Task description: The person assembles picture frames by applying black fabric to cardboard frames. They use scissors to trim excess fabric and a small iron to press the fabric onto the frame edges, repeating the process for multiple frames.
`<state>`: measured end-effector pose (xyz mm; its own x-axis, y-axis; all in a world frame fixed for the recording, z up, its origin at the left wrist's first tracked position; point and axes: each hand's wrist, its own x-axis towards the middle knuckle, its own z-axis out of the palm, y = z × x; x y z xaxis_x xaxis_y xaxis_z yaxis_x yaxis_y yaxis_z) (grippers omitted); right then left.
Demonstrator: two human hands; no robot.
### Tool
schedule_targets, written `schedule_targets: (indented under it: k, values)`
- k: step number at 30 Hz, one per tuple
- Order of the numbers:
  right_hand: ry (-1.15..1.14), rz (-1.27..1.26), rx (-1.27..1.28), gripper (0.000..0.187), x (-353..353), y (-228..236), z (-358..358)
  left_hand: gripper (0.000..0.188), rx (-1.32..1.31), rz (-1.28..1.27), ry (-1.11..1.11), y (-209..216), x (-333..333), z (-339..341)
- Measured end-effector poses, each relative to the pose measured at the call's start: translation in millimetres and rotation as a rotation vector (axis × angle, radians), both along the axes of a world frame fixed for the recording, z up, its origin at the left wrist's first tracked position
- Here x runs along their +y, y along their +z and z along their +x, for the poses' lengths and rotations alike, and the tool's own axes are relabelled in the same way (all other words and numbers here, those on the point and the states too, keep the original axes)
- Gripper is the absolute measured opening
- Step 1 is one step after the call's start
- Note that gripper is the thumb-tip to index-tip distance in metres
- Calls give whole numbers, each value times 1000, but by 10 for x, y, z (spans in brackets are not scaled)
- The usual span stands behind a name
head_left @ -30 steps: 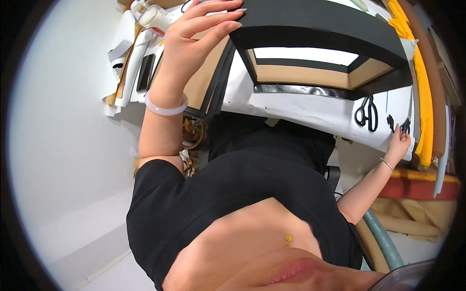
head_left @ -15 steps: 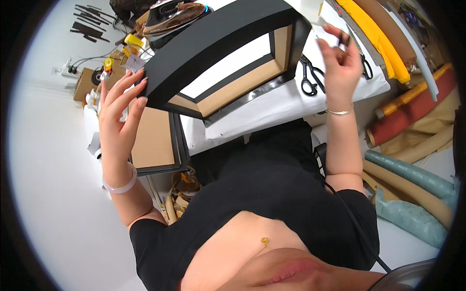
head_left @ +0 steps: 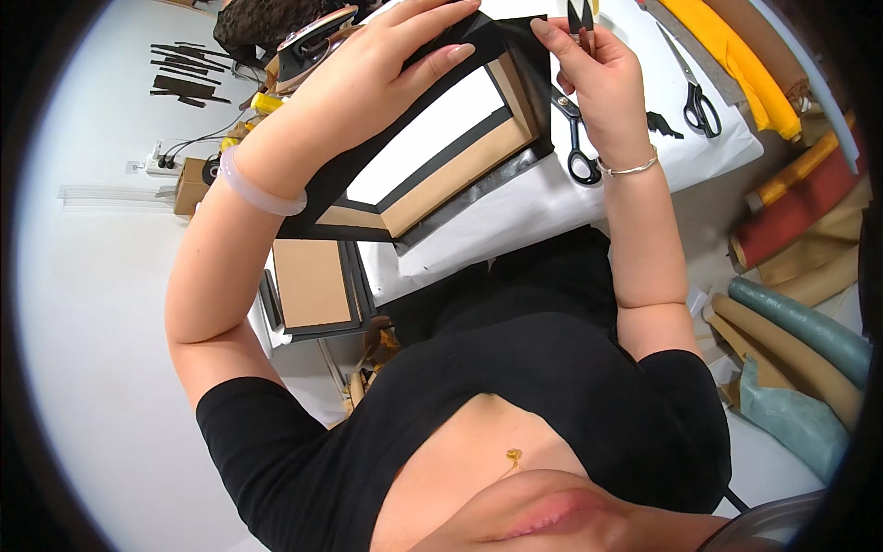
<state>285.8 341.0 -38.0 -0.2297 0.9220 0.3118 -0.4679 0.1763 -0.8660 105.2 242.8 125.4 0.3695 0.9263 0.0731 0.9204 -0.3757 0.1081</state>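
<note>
- Black open frame [head_left: 460, 175] with tan inner walls: one, tilted at the upper centre of the frame, partly covered by the left hand.
- Left hand [head_left: 386, 64]: one, fingers stretched out, laid across the black frame's upper side; uncurled.
- Right hand [head_left: 602, 69]: one, upper right of centre, curled around one small dark two-bladed tool [head_left: 573, 18], blades pointing up; thumb tip at the black frame's upper right corner, cannot tell whether pinching.
- Black-handled scissors: two pairs, one [head_left: 577, 147] just beside the right wrist, one [head_left: 696, 101] at the upper right.
- Black scrap [head_left: 664, 126]: one, between both pairs, on one white sheet [head_left: 478, 239].
- Black-edged tan panel [head_left: 317, 285]: one clearly visible, left of centre.
- Bright yellow roll [head_left: 727, 64]: one, upper right.
</note>
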Motion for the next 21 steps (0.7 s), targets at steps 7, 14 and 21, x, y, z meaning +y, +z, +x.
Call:
schedule_targets:
  k: [7,14,21]
  values:
    - [155,-49,6,18,59,37,61,30,-94,87,8,-54,208,152]
    - [245,-101,0,18,44,184,132,30,-142,57,134,1,285,188]
    - [235,-82,27,15,10,156,115,76,445,350,107,-182,-6,365]
